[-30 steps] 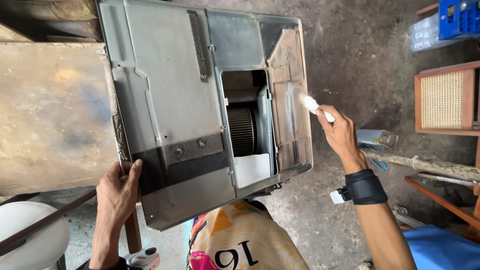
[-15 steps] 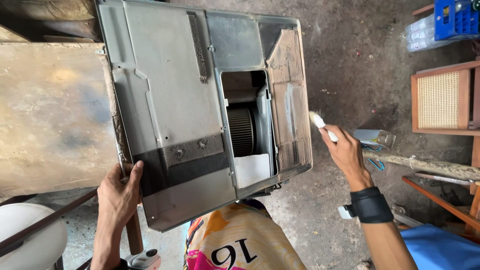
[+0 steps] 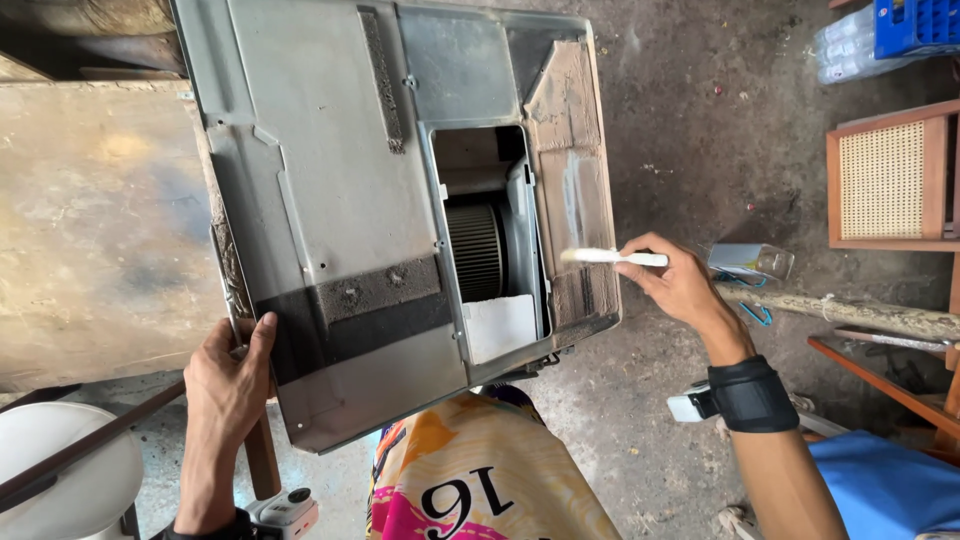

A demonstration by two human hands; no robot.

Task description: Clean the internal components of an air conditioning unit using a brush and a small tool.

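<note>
A large grey metal appliance housing (image 3: 340, 200) stands tilted in front of me, its back side toward me. An opening in it shows a dark cylindrical fan wheel (image 3: 475, 250) and a white block below. The right panel (image 3: 570, 180) is coated in brown dust with a wiped streak. My left hand (image 3: 228, 385) grips the housing's lower left edge. My right hand (image 3: 680, 285) holds a white brush (image 3: 610, 257) by the handle, its head against the dusty right panel.
A worn wooden board (image 3: 90, 220) lies left of the housing. A cane-panel wooden chair (image 3: 890, 180) stands at right, a blue crate (image 3: 915, 25) above it, a clear plastic cup (image 3: 750, 262) on the dirt floor. A white round object (image 3: 60, 490) sits bottom left.
My right hand has swung the brush down from pointing up beside the panel to lying flat against the panel's lower part. The left hand keeps its grip.
</note>
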